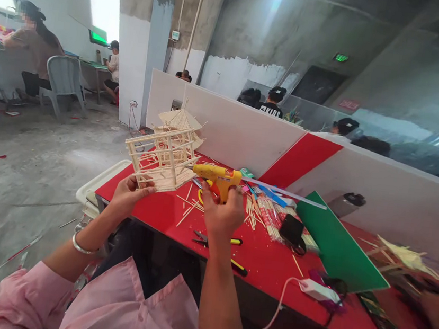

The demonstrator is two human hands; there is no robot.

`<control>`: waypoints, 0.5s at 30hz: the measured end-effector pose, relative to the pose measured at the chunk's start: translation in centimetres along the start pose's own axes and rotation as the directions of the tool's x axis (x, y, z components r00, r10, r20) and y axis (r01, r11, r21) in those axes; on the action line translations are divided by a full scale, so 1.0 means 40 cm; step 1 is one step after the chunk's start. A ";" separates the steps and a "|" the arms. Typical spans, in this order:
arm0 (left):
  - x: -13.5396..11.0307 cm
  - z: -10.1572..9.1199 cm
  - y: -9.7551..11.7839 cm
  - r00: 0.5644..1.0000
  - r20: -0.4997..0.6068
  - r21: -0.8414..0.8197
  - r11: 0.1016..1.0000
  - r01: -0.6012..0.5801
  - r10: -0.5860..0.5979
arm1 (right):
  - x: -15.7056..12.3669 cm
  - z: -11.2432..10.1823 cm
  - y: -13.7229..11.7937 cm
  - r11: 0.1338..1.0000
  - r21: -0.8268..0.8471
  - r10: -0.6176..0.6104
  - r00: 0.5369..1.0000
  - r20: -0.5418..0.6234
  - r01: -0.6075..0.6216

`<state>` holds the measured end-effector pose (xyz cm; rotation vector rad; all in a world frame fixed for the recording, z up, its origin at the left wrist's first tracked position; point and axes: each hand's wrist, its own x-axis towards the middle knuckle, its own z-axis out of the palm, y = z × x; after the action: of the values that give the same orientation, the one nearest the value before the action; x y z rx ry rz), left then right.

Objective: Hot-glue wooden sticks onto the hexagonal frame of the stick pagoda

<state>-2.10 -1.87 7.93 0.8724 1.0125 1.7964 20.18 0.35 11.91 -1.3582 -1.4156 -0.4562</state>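
Observation:
My left hand (127,196) grips the base of a small house model built of thin wooden sticks (164,160), holding it up over the left end of the red table (266,266). My right hand (222,213) is closed around the handle of a yellow glue gun (216,177). The gun's nozzle points left and touches the model's right side. A white cord (278,305) runs from the table's near edge towards my lap.
Loose wooden sticks (261,212), scissors (204,238), a black phone (290,229) and a green sheet (337,246) lie on the table. A white and red partition (255,131) stands behind it. Other people sit beyond it and at the far left by a plastic chair (64,81).

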 end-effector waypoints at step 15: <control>0.001 -0.015 0.009 0.996 -0.013 0.188 0.979 -0.080 0.084 | -0.006 0.010 0.031 0.998 0.060 0.003 0.999 -0.047 0.000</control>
<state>-2.75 -2.09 7.99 1.0256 1.1891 1.8026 21.04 0.92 11.08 -1.2922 -1.3794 -0.4388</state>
